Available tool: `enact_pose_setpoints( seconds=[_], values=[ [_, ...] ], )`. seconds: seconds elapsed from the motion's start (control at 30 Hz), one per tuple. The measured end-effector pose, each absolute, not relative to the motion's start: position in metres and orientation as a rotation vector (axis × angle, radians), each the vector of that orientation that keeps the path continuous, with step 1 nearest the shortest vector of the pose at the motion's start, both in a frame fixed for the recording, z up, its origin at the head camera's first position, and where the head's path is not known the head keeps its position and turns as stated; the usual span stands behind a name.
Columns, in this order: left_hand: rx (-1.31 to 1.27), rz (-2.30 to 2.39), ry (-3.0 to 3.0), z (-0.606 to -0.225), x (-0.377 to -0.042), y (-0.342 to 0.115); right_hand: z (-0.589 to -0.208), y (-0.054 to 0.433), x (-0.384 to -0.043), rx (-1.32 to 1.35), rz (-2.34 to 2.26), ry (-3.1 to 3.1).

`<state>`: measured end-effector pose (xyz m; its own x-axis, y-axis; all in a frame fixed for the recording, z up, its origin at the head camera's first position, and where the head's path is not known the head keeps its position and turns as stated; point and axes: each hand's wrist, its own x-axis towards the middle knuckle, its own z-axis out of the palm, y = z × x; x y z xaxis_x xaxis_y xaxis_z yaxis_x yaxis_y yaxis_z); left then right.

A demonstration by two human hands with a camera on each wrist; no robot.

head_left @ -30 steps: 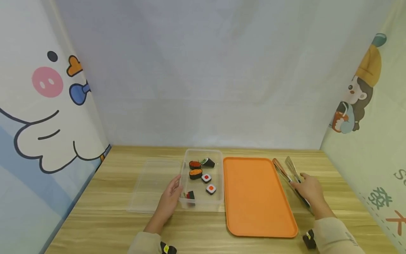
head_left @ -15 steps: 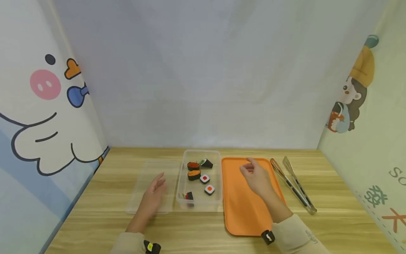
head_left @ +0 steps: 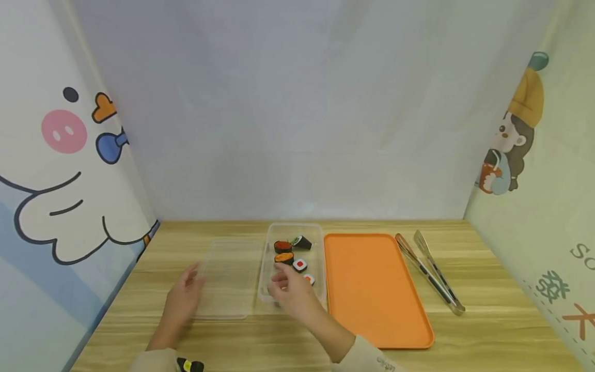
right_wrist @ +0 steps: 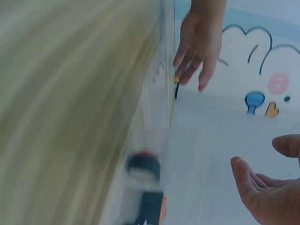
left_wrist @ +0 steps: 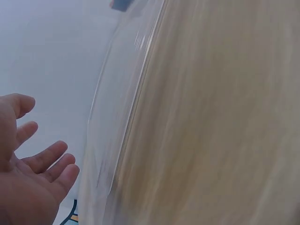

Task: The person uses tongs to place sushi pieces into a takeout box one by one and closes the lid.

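My left hand [head_left: 182, 297] is at the left edge of the flat clear lid [head_left: 228, 279], its fingers loosely bent and holding nothing. Over the near part of the clear plastic box [head_left: 321, 232] hovers my right hand [head_left: 297, 294], fingers relaxed and nothing in them. Inside the box lie several toy sushi pieces: a red-topped one [head_left: 282, 247], an orange-topped one [head_left: 284, 258], a dark cone roll [head_left: 303, 243] and a white roll with a red centre [head_left: 299, 265]. Part of another white roll [head_left: 309, 279] shows beside my right hand, which hides the box's near left corner.
An orange tray [head_left: 372, 289] stands just right of the box. Right of the tray, metal tongs with dark grips [head_left: 439, 284] lie spread on the wooden table [head_left: 492, 289]. Printed curtains [head_left: 307, 113] enclose the back and both sides.
My right hand has left the tongs and crossed leftward over the tray to the box. My left hand has moved from the box's side leftward to the lid's left edge.
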<state>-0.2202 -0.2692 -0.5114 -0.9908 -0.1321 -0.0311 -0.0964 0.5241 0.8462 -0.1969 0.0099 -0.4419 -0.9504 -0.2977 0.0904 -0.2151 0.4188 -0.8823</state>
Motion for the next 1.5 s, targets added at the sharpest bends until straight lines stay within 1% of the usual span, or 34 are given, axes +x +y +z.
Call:
enact_pose_setpoints(
  seconds=[0.13,0.27,0.57,0.83,1.03,1.23,1.5],
  values=[
    [0.242,-1.475,-2.74,-0.511,-0.222,-0.279,-0.447,-0.015,-0.187,-0.506,-1.632,2.495],
    [0.254,-1.46,-2.766,-0.514,-0.222,-0.283,-0.456,-0.034,-0.18,-0.482,-1.647,2.433],
    [0.225,-1.366,-2.809,-0.52,-0.221,-0.29,-0.482,-0.063,-0.175,-0.506,-1.596,2.463],
    [0.233,-1.301,-2.843,-0.523,-0.218,-0.29,-0.499,-0.078,-0.173,-0.423,-1.413,2.63],
    [0.273,-1.291,-2.85,-0.523,-0.216,-0.287,-0.51,-0.084,-0.177,-0.332,-1.443,2.678],
    [0.329,-1.26,-2.846,-0.525,-0.216,-0.288,-0.512,-0.085,-0.179,-0.261,-1.471,2.688],
    [0.34,-1.263,-2.841,-0.525,-0.214,-0.289,-0.509,-0.086,-0.18,-0.171,-1.436,2.66]
  ],
)
